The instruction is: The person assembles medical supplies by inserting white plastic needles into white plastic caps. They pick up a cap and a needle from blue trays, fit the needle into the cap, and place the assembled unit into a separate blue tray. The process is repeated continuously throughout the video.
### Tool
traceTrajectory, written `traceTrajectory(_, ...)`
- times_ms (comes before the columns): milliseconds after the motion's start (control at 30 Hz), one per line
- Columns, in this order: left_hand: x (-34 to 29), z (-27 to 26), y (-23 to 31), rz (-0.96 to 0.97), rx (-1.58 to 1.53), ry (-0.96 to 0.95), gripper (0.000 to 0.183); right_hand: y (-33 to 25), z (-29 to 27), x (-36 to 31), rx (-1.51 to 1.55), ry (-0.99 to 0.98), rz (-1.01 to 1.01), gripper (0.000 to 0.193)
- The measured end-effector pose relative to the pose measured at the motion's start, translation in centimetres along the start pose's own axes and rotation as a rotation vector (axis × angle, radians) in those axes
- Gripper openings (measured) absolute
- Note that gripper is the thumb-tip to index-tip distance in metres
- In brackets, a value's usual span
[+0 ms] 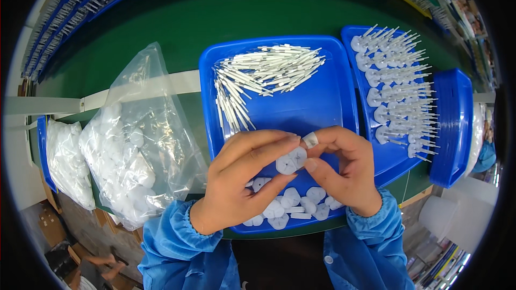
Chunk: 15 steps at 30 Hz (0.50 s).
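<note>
My left hand [244, 174] pinches a small translucent white plastic disc [291, 161] between thumb and fingers, its flat face marked with folds and a dark centre. My right hand [344, 166] closes in on the disc's right edge with thumb and bent index finger. White tape wraps that index finger. Both hands are over a blue tray [352, 94]. Thin white sticks [269, 70] lie heaped in its far part. Several similar white discs [293, 198] lie loose in its near part, partly hidden by my hands.
Right of the tray, a second blue tray [357, 35] holds rows of discs with sticks attached [400, 88]. Stacked blue trays [451, 129] stand farther right. At left sits a clear plastic bag [129, 150] of white parts. Filled trays [80, 16] line the green table's [236, 5] far edges.
</note>
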<state>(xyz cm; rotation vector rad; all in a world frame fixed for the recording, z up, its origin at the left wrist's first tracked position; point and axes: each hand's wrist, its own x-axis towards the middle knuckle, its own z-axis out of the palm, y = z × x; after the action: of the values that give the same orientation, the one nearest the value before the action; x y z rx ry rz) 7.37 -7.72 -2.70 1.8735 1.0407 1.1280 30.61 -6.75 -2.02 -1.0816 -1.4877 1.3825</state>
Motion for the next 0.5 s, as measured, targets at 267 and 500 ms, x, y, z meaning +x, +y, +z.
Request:
traceTrajectory(267,-0.2,0.4,-0.5,0.102,0.036,-0.022,0.055,-0.8,-0.1,0.0,0.064,-0.056,0.114,0.023)
traceTrajectory(500,-0.8,-0.7,-1.0,-0.037,-0.210,0.014,0.037,-1.5,-1.2,1.4,-0.639,0.032,-0.235,0.022)
